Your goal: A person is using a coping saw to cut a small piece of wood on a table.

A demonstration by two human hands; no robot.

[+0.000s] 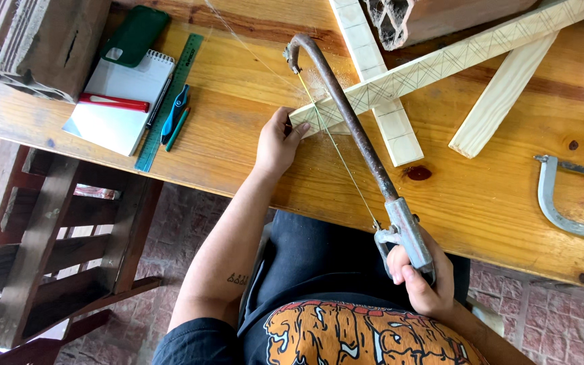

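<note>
saw: rusty hacksaw (353, 122), curved frame, running from upper centre down to lower right; thin blade (336, 145) crosses the marked strip just right of the left hand's fingertips.
right hand (417, 280): lower right of centre, wrapped tight round the saw's metal grip, thumb over the top.
left hand (278, 145): centre frame, flat on the counter (238, 135), fingertips pressed to the end of the strip; nothing gripped.
workpiece: pale wooden strip (454, 57) with pencilled cross-hatching, diagonal from centre to upper right, lying over a second strip (380, 88).
handling (judgement): strip looks light, stiff and smooth, so apt to skid; best pinned near the cut. Blade thin, likely to flex; steer from the grip only.
nearby: notepad (119, 101), green ruler (170, 101), phone (136, 34) upper left; second saw frame (562, 209) right edge.
</note>
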